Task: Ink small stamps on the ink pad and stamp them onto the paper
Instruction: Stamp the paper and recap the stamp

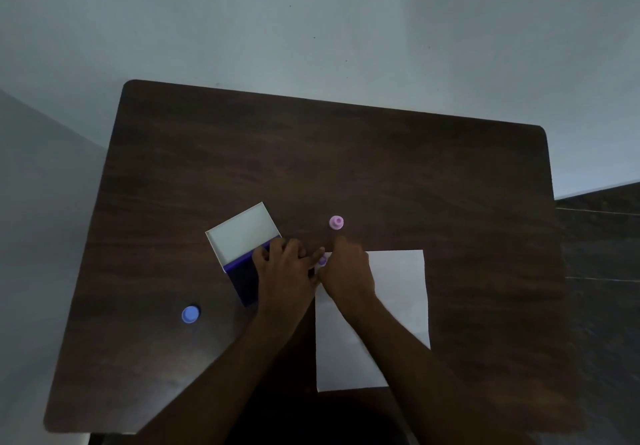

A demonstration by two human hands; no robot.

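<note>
Two stamps sit loose on the table: a pink stamp at about twelve o'clock from your hands, upright, and a blue stamp well apart at eight o'clock. A third, a small purple stamp, shows only as a sliver between your hands, right at the paper's top left corner.

Your right hand is curled over that purple stamp and seems to pinch it, though the grip itself is hidden. Your left hand lies spread, palm down, across the ink pad, steadying its dark blue base; the white lid stands open at eleven o'clock.

Progress looks early. No print is visible on the bare part of the paper, though the light is dim and your forearm covers much of it. Whether the purple stamp is already inked you cannot tell. The pink and blue stamps appear untouched, so most of the stamping is likely left.
</note>
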